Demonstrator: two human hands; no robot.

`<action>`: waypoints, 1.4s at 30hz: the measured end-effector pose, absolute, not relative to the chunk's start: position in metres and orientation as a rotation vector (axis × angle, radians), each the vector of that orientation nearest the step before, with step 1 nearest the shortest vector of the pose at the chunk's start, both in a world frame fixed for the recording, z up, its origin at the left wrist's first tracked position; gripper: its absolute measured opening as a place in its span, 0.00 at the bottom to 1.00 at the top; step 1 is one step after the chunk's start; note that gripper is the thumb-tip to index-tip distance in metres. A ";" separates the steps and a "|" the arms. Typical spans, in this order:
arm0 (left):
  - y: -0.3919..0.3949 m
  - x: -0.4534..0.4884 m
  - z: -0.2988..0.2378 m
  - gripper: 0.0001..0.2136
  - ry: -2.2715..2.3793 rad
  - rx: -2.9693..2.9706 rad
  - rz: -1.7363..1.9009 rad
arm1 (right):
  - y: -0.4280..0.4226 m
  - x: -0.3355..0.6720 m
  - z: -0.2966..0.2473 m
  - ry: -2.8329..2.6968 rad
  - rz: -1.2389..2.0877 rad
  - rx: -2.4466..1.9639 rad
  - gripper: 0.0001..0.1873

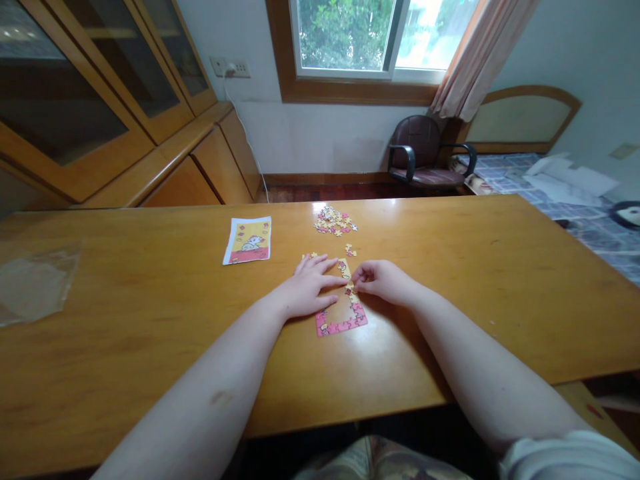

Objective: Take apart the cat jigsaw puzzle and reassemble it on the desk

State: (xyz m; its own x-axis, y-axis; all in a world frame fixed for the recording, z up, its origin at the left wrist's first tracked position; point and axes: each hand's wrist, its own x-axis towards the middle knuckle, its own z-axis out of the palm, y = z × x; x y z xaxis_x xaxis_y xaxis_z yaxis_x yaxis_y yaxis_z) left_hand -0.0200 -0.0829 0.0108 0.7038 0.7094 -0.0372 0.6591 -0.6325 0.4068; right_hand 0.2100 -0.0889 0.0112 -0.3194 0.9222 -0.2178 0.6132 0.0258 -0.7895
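On the wooden table lies a partly joined jigsaw puzzle frame [343, 327], with pink pieces along the near edge and yellow ones up the right side. My left hand [313, 287] rests flat over its left part, fingers spread, the index fingertip reaching the right side. At that right side my right hand [383, 279] pinches a small yellow puzzle piece [349, 287], mostly covered by the fingertips. Two or so loose pieces [351, 251] lie just beyond the frame. Farther back is a heap of puzzle pieces [334, 221]. Others peek out past my left fingers.
A picture card [249, 241] with a white animal on yellow and pink lies left of the heap. A clear plastic bag [37, 283] is at the table's far left. Beyond the table [465, 267] stand an armchair [425, 152], a cabinet [165, 167] and a bed [525, 180].
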 end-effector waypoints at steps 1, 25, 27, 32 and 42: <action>-0.083 -0.020 0.010 0.19 1.056 2.519 0.182 | -0.089 0.210 0.012 -1.963 1.189 -1.569 0.06; -0.083 -0.023 0.012 0.12 0.914 2.534 0.255 | -0.091 0.210 0.009 -2.138 1.017 -1.581 0.05; -0.083 -0.024 0.012 0.13 0.910 2.526 0.257 | -0.090 0.210 0.009 -2.130 1.029 -1.580 0.05; -0.083 -0.024 0.011 0.14 0.907 2.503 0.261 | -0.089 0.211 0.010 -2.114 1.067 -1.584 0.05; -0.084 -0.022 0.013 0.15 0.898 2.512 0.253 | -0.088 0.213 0.008 -2.089 1.106 -1.562 0.06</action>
